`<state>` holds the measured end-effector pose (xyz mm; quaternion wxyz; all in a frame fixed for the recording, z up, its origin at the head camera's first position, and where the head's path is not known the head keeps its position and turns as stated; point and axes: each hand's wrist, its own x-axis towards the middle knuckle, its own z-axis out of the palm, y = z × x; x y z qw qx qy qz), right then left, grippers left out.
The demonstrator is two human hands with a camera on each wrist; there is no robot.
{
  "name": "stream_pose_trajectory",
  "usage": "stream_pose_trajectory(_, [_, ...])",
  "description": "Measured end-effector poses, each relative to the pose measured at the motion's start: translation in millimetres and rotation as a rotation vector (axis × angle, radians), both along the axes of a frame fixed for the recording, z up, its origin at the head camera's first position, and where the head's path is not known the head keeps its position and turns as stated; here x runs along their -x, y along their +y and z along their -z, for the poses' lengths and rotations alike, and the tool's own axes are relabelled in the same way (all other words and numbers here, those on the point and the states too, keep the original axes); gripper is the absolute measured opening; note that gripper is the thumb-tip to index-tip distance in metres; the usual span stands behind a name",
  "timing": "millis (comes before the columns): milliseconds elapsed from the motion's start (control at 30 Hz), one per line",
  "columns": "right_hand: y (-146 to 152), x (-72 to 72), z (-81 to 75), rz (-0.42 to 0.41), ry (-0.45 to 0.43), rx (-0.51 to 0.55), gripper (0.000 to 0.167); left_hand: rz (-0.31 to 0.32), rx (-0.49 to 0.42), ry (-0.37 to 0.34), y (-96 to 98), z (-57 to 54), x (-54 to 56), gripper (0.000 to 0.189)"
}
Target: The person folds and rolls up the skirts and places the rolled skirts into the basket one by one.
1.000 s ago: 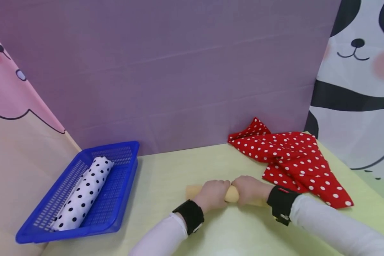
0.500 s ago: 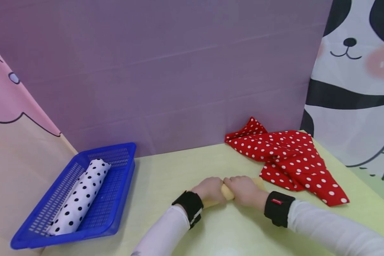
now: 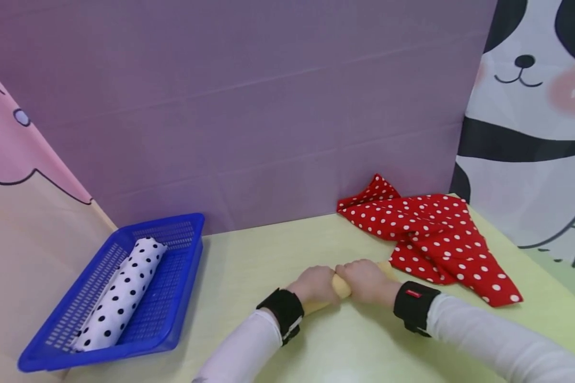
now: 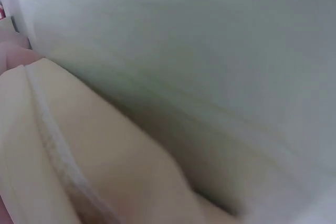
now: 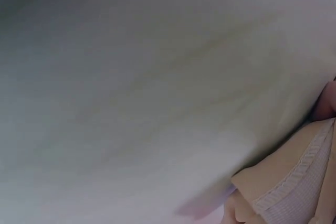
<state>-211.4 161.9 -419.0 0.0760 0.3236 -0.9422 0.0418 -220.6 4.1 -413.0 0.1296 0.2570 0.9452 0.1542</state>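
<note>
Both hands grip a pale yellow rolled cloth (image 3: 341, 287) just above or on the table, close beside each other near its middle. My left hand (image 3: 318, 284) is curled round its left part, my right hand (image 3: 366, 282) round its right part. Between them a short stretch of the roll shows, and its right end pokes out beyond the right hand. In the left wrist view the cloth (image 4: 105, 135) fills the lower left, with a stitched hem along it. The right wrist view shows the cloth's folded edge (image 5: 294, 166) at the lower right. Most fingertips are hidden.
A blue plastic basket (image 3: 184, 287) stands at the left, holding a white rolled cloth with black dots (image 3: 120, 298). A red cloth with white dots (image 3: 431, 229) lies crumpled at the back right of the pale yellow table (image 3: 259, 250). Behind rises a purple backdrop (image 3: 268, 106).
The roll has tilted, its right end now farther from me and its left end nearer. Both hands have turned with it and keep their grip. The head view has shifted slightly.
</note>
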Motion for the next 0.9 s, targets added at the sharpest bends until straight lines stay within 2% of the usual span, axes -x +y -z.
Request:
stream_pose_trajectory(100, [1,0.7,-0.6,-0.041,-0.009,-0.001,0.031,-0.023,-0.044,-0.092,-4.1,-5.1,-8.7,0.042])
stream_pose_trajectory(233, [6,3.4,-1.4,-0.13,0.015,-0.033,0.03,-0.066,-0.026,-0.308,-15.3,-20.7,-21.9,0.076])
stream_pose_trajectory(300, [10,5.0,-2.4,-0.174,0.041,-0.056,0.033,-0.038,0.078,-0.379,-22.1,-31.3,-25.5,0.082])
stream_pose_trajectory(367, [15,6.7,-2.5,-0.236,0.102,-0.082,0.035,0.013,0.158,-0.443,-29.2,-40.3,-26.3,0.074])
stream_pose_trajectory(400, [17,7.3,-2.7,-0.282,0.147,-0.091,0.036,0.03,0.175,-0.476,-32.5,-43.6,-26.2,0.073])
stream_pose_trajectory(467, [21,8.9,-2.3,-0.388,0.257,-0.094,0.035,0.061,0.146,-0.534,-38.8,-47.2,-24.8,0.07])
stream_pose_trajectory(533, [22,10.9,-2.6,-0.516,0.396,-0.077,0.036,0.036,0.006,-0.625,-44.3,-45.7,-23.5,0.069])
stream_pose_trajectory(600, [20,12.6,-5.2,-0.63,0.539,-0.058,0.036,0.006,-0.181,-0.715,-47.0,-39.2,-22.2,0.072])
stream_pose_trajectory(667, [16,13.5,-8.8,-0.715,0.652,-0.009,0.019,0.01,-0.382,-0.809,-46.5,-29.1,-21.7,0.067])
stream_pose_trajectory(733, [11,13.2,-12.9,-0.772,0.725,0.03,0.008,0.05,-0.594,-0.929,-42.6,-18.3,-22.9,0.057])
stream_pose_trajectory(833, [5,11.5,-18.0,-0.825,0.785,0.092,0.027,0.129,-0.847,-1.103,-33.3,-6.4,-29.3,0.038])
stream_pose_trajectory(900, [2,10.3,-20.4,-0.847,0.805,0.105,0.024,0.136,-0.962,-1.175,-27.0,-3.1,-35.5,0.03])
